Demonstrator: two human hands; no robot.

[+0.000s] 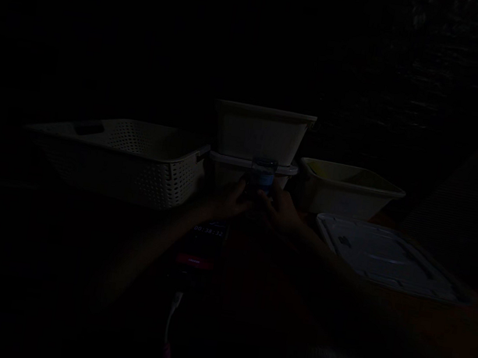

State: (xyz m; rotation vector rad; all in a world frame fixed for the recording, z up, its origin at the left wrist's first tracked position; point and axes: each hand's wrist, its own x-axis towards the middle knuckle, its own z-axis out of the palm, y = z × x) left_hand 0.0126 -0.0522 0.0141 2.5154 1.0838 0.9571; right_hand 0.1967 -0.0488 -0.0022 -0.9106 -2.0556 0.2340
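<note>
The picture is very dark. Between both hands stands a small clear jar with a blue label (262, 179), held upright in front of the stacked tubs. My left hand (231, 200) is closed around its left side. On the right side, my right hand (284, 209) grips it, its fingers bent in toward the label. The lower part of the jar is lost in shadow and behind the fingers. Just below my left hand lies a phone (200, 247) with a lit timer on its screen.
A white perforated basket (134, 174) stands at left. Behind the jar, a white tub (260, 135) rests on a lidded tub (226, 171). Another tub (342, 198) and a flat lid (387, 257) are at right. A white cable (170, 317) runs from the phone toward me.
</note>
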